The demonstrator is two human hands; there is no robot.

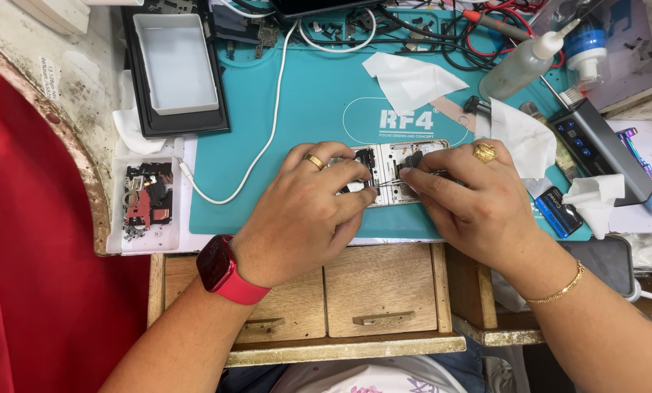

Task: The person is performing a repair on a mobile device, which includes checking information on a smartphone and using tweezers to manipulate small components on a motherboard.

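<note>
Resting on a teal work mat (318,102) atop the worktop, an opened phone (388,171) lies with its back off and its inner boards showing, directly under both hands.

Left hand (307,211): curled over the near-left part of the phone, fingertips pressed down on it, thumb and forefinger drawn together at the middle of the device. Gold ring on one finger; red watch (220,269) on the wrist.

Right hand (471,196): fingers pinched shut on thin metal tweezers (388,183), whose tips point toward the left hand's fingertips, over the phone's middle. Gold ring on one finger, gold chain bracelet (559,291) at the wrist.

Beyond the left hand: a white cable (271,124) curving across the mat; farther out, a white tray (176,62) on a black frame. To the outer side of the left hand: a clear box of small parts (147,204).

Beyond the right hand: a white tissue (409,80) and a clear squeeze bottle (522,65) lying tilted. To its outer side: another crumpled tissue (522,138), a grey remote-like device (602,149) and a small blue battery pack (557,211).

Nearer than both hands: two wooden drawers (340,291) in the worktop's front.
</note>
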